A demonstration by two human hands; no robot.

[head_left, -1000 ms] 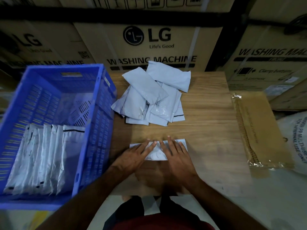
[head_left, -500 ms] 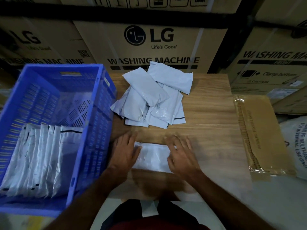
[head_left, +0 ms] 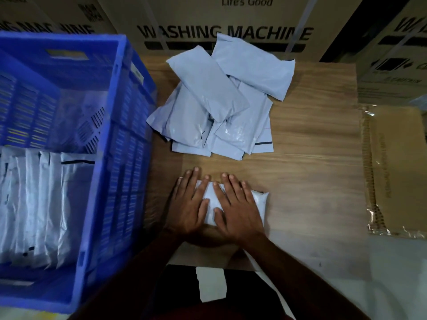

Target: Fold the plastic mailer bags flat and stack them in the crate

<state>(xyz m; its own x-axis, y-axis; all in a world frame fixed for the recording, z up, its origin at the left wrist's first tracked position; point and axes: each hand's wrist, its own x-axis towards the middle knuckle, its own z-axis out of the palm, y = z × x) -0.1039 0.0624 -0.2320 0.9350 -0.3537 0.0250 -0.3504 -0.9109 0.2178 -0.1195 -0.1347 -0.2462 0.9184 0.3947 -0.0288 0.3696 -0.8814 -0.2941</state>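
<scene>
A wooden tabletop (head_left: 312, 162) carries a tall blue slatted plastic crate (head_left: 120, 139) at its left, with a row of folded pale plastic mailer bags (head_left: 41, 204) standing inside the crate's near part. Right of the crate, toward the far edge, lies a loose overlapping pile of pale grey plastic mailer bags (head_left: 219, 102). Before that pile, a folded white mailer bag (head_left: 258, 202) lies under the left hand (head_left: 191, 204) and right hand (head_left: 238, 209), side by side. A flat brown cardboard sheet wrapped in clear film (head_left: 397, 172) lies far right; printed cardboard washing-machine cartons (head_left: 208, 21) stand behind.
</scene>
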